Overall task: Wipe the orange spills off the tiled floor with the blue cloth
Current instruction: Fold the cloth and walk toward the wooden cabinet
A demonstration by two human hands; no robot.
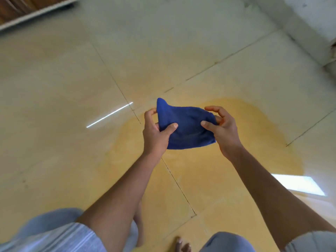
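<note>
Blue cloth, soft and folded, hangs between my two hands above the tiled floor, not touching it. My left hand pinches its left edge, thumb pressed on the front and fingers curled behind. My right hand grips the right edge the same way, thumb on the fabric and fingers bent around the back. One corner of the cloth pokes upward near my left fingertips. Directly beneath, a wide orange spill spreads across several pale, glossy tiles, crossing the dark grout lines. My bare foot stands at the near edge of the spill, and my forearms reach out over it.
</note>
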